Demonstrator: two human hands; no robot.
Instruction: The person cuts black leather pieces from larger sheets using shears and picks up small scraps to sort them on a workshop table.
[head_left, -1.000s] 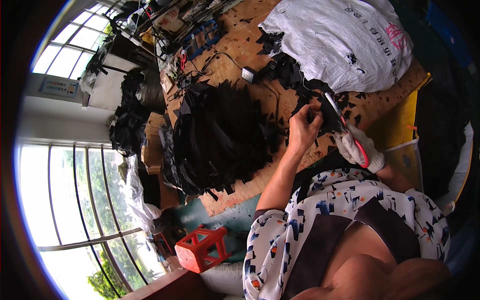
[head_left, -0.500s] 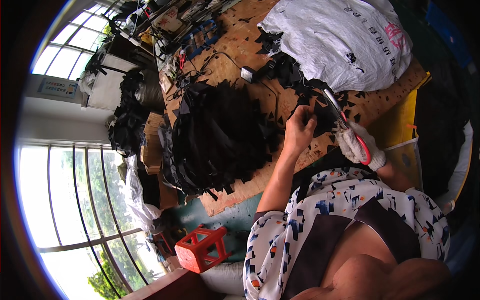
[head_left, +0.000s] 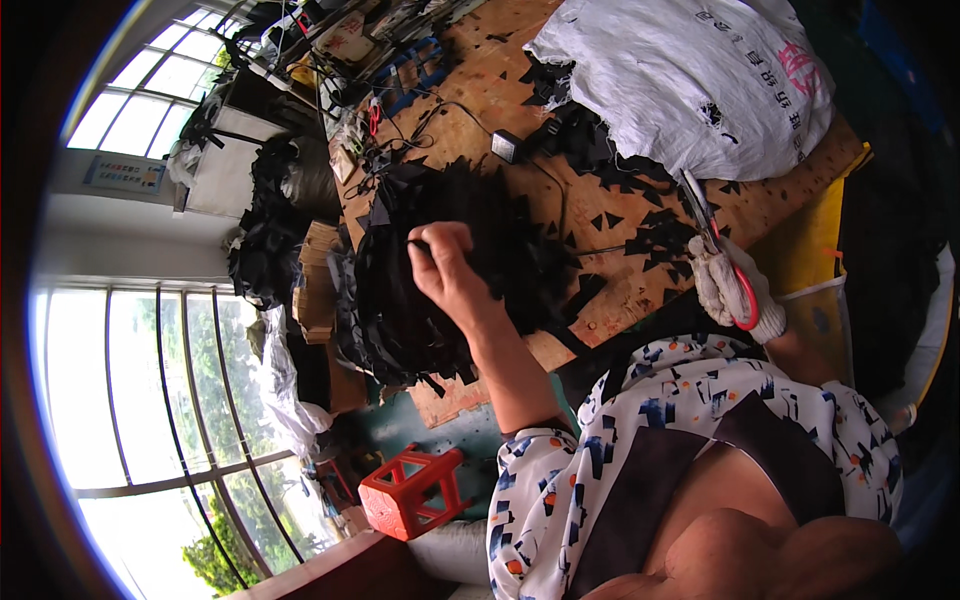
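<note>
Scissors (head_left: 703, 208), one pair, the right hand (head_left: 717, 282) clamps; I cannot tell the left hand's (head_left: 447, 266) grip over one black cloth heap (head_left: 405, 325).

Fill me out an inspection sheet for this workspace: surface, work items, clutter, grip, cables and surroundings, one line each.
Surface: wooden tabletop, speckled with dark spots.
Work items: red-handled scissors; large pile of black material.
Clutter: loose black scraps; blue basket; bulging white sack.
Grip: gloved right hand holds the red-handled scissors; bare left hand is over the black pile, whether holding anything unclear.
Cables: thin dark cord and adapter on the tabletop.
Surroundings: barred window; red plastic stool.
</note>
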